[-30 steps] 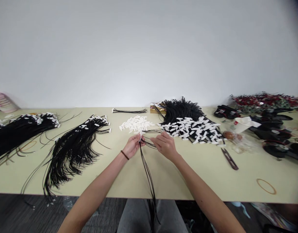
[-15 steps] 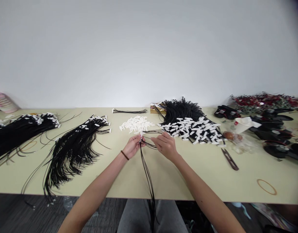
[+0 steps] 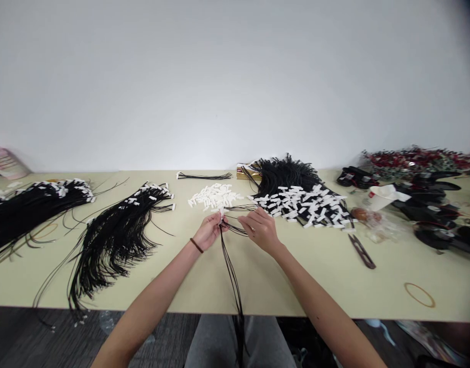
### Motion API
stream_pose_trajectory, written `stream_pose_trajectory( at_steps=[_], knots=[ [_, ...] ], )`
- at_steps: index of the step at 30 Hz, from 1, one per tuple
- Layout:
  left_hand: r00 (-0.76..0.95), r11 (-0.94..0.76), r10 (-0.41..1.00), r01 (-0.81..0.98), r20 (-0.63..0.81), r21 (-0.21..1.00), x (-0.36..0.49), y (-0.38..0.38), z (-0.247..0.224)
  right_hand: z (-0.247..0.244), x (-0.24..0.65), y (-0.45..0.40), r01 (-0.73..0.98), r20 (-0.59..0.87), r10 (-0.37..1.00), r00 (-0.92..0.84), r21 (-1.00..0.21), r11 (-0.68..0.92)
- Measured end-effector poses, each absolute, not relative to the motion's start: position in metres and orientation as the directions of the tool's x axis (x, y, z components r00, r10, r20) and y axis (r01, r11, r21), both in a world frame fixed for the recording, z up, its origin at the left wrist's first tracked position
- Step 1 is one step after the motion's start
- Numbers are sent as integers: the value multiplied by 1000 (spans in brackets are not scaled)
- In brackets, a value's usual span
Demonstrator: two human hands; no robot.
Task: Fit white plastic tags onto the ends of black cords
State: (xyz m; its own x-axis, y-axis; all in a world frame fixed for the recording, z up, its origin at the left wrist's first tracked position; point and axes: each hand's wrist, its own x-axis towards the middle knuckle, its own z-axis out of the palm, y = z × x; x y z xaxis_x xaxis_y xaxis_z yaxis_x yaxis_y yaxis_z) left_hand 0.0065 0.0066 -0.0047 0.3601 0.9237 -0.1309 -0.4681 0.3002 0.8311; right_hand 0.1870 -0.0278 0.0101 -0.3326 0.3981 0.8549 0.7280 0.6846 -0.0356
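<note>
My left hand (image 3: 207,231) pinches a white plastic connector (image 3: 221,210) at the middle of the table. Black wires (image 3: 230,271) run from it down over the table edge onto my lap, and more wires (image 3: 238,208) stretch right from it. With fingers bent together, my right hand (image 3: 261,230) grips a thin black wire just right of the connector. Loose white connectors (image 3: 215,196) lie in a heap right behind my hands. To the right is a pile of black wire bundles with white connectors (image 3: 309,204).
Wired bundles (image 3: 116,235) lie at left, and a short bundle (image 3: 204,176) lies near the wall. On the right are thread snips (image 3: 362,251), a rubber band (image 3: 419,295), a paper cup (image 3: 384,197), a plastic bag (image 3: 380,227), black parts (image 3: 430,204) and red-black wiring (image 3: 415,159).
Almost nothing differs. Both hands keep their places on the connector and wire, and the whole view has shifted very slightly.
</note>
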Motion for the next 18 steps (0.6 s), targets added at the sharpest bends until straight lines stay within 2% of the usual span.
stream_pose_trajectory(
  at_steps=[18],
  knots=[
    [384,292,915,-414,-125,862,8,4,-7,4,177,-30,767,861,406,-306,-29,641]
  ],
)
